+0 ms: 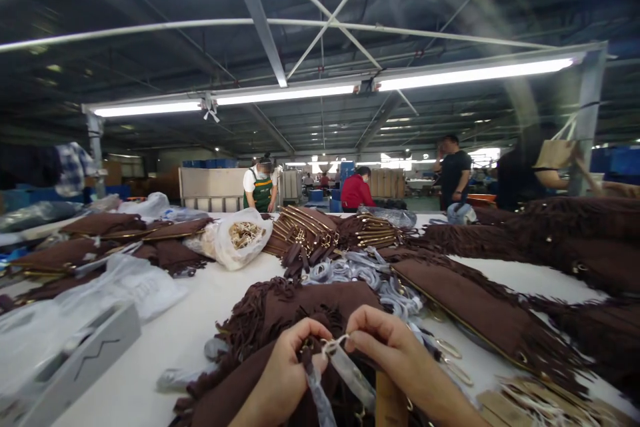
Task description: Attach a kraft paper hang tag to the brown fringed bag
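Low in the middle of the view, my left hand (295, 363) is closed, pinching a white string (334, 345) beside a dark brown strap end. My right hand (383, 340) pinches the same string from the other side, thumb and forefinger together. A strip in clear plastic wrap (354, 377) hangs between the hands, and a tan card tag (390, 400) hangs under my right hand. Beneath them lies a dark brown fringed bag (320, 300).
A plastic bag of strings (245, 235), wrapped grey straps (345, 270) and brown zipped pieces (465, 300) lie beyond. A grey box (95, 363) stands left; card tags (545, 403) lie right. Several people are across the table.
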Demonstrator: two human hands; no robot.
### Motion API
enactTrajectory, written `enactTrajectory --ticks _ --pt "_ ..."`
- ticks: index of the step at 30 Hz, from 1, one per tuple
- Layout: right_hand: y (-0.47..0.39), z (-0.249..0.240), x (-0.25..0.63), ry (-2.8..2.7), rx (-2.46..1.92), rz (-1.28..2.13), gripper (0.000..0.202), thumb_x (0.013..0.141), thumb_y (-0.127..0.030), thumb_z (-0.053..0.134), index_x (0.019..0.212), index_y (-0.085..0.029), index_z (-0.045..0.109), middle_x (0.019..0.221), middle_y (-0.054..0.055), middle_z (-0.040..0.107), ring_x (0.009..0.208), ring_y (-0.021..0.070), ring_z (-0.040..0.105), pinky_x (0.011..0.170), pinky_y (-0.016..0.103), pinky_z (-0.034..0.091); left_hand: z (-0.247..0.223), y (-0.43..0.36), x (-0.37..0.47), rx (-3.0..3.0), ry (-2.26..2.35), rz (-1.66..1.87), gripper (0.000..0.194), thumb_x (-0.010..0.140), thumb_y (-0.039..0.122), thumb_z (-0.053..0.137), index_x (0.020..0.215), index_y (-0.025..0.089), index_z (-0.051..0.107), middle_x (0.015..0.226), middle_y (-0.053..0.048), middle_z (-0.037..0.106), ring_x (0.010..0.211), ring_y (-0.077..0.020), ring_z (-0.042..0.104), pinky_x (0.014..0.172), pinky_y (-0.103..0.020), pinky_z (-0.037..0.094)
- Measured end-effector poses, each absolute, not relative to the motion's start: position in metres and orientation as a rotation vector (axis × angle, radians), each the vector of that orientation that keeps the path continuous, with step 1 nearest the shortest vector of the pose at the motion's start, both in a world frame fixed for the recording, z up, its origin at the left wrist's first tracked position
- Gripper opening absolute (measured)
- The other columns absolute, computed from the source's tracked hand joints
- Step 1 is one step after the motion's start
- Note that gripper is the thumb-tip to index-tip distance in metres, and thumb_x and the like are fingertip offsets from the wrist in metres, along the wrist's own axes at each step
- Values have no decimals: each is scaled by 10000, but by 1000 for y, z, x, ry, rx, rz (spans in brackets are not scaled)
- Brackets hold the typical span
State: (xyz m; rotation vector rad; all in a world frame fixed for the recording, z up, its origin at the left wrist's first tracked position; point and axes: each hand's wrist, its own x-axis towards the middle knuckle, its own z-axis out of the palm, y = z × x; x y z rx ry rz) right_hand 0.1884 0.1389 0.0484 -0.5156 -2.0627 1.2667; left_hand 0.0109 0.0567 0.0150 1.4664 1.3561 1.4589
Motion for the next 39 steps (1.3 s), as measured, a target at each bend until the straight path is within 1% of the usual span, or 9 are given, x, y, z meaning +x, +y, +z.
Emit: enactTrajectory --ticks 7,13,17,19,22,27,29,33,39 --pt "143 46 189 -2010 -564 1306 365 800 -518 623 769 -156 591 688 -7 524 643 106 415 610 230 306 13 59 4 1650 1242 1555 219 770 373 656 788 156 634 1022 -78 620 971 -234 552 876 -319 384" --pt "145 38 183 -2044 -552 1228 272 833 -426 561 778 -160 588 759 13 598 727 137 495 674 246 363 6 63 -1 1499 1173 1538 557 749 404 699 1255 186 614 996 -60 642 915 -224 570 856 -324 409" --pt "142 38 182 -2057 -597 1157 257 836 -410 531 763 -167 570 757 8 587 759 150 519 700 251 384 8 63 4 1594 1311 1550 277 791 397 674 922 158 725 873 -52 644 829 -205 568 783 -295 405" --pt "143 38 184 -2076 -630 1092 260 849 -411 507 756 -172 553 748 3 571 752 149 511 695 251 378 11 60 8 1635 1372 1569 282 826 411 626 737 150 682 776 -43 607 769 -191 547 729 -284 390" --pt "146 37 186 -2149 -653 1002 242 872 -392 473 773 -183 547 751 5 576 749 156 516 687 261 376 14 57 14 1657 1410 1566 327 863 428 568 695 154 630 751 -36 580 744 -182 527 711 -277 378" --pt "139 37 180 -2106 -580 879 250 880 -364 487 942 -201 667 1211 63 630 1161 226 535 1023 318 358 13 57 16 1700 1455 1550 367 904 438 512 680 159 594 732 -28 541 736 -175 499 700 -270 367" --pt "131 37 175 -2095 -611 949 274 860 -377 538 1024 -217 688 1126 45 673 1045 214 591 930 299 414 12 58 16 1705 1433 1564 395 910 464 511 657 163 547 719 -22 515 718 -168 476 686 -266 363" --pt "121 34 167 -2129 -743 962 152 827 -297 603 792 -205 718 773 -14 694 755 152 606 698 247 403 11 59 15 1703 1394 1581 465 903 532 527 617 173 455 700 -13 472 697 -158 440 674 -261 367" --pt "127 31 168 -2129 -693 982 201 877 -277 526 734 -171 618 582 -31 604 571 98 544 586 203 375 9 62 10 1684 1403 1584 481 903 568 539 658 156 568 722 -30 553 715 -169 509 693 -264 394"
